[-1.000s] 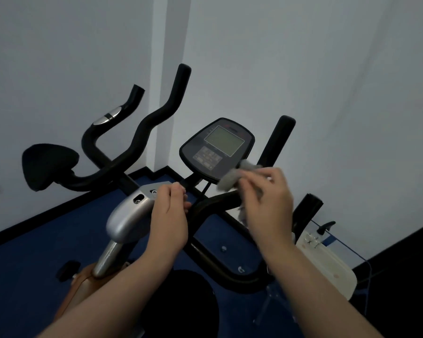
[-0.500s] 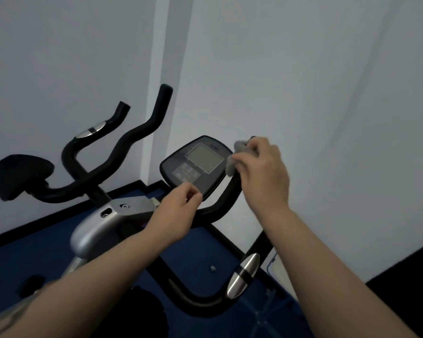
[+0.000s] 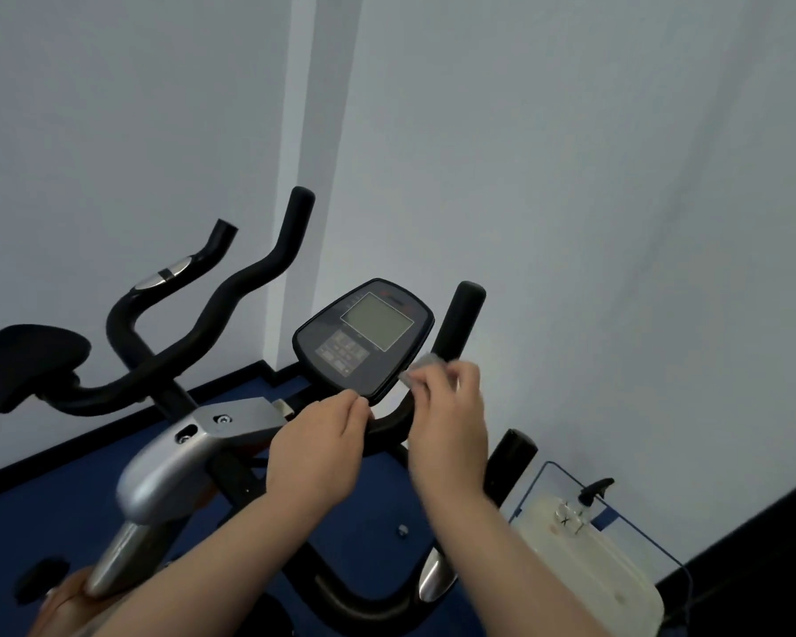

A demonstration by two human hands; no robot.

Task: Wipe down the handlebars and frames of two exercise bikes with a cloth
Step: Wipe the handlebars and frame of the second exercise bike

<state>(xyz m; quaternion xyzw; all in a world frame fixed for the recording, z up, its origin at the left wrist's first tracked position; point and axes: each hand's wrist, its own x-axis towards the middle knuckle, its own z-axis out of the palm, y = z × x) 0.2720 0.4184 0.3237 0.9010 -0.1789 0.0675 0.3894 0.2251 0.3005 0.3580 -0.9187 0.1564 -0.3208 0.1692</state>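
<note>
Wiping the black handlebar point(image 3: 457, 325) with a grey cloth point(image 3: 421, 366).
Right hand point(image 3: 449, 422) fingers pinch the cloth; left hand point(image 3: 315, 452) fingers curl, seemingly empty.

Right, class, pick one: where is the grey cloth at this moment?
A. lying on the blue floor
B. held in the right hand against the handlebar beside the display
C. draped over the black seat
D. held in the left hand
B: the right hand holds the cloth against the handlebar, right of the display.
</note>
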